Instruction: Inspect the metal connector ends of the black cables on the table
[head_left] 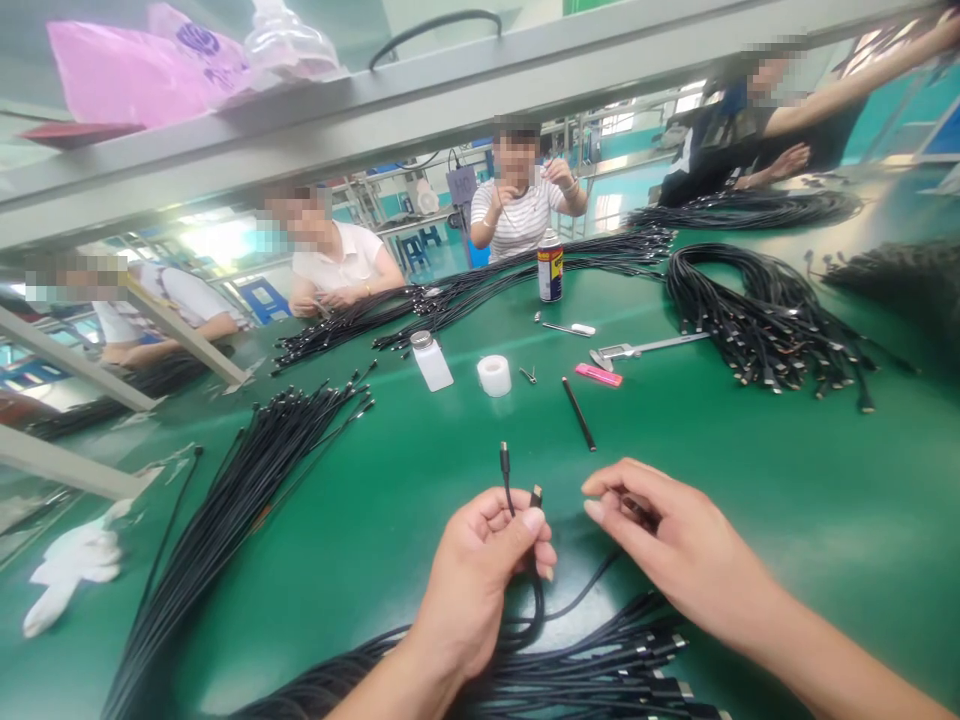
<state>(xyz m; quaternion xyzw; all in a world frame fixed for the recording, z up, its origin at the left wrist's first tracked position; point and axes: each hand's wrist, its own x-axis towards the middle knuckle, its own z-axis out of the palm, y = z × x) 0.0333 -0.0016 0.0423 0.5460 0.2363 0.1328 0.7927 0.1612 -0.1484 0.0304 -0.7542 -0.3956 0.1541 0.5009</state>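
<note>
My left hand [476, 570] is closed round a black USB cable [538, 585], its thumb pressed on it. One connector [505, 458] stands up above the fingers, and a second metal-tipped plug [537, 496] shows beside the thumb. Just to the right, my right hand [675, 540] is curled, thumb and forefinger close together. A dark thing [637, 510] shows between its fingers; what it is I cannot make out. Below both hands lies a bundle of black cables [585, 660], their plugs pointing right.
More cable bundles lie at the left [247, 480] and right [750, 310]. Ahead are a white bottle [433, 365], tape roll [494, 376], spray can [550, 270], caliper [637, 349], pink piece [598, 375] and dark stick [578, 413]. Several people sit opposite, under a metal shelf [420, 95].
</note>
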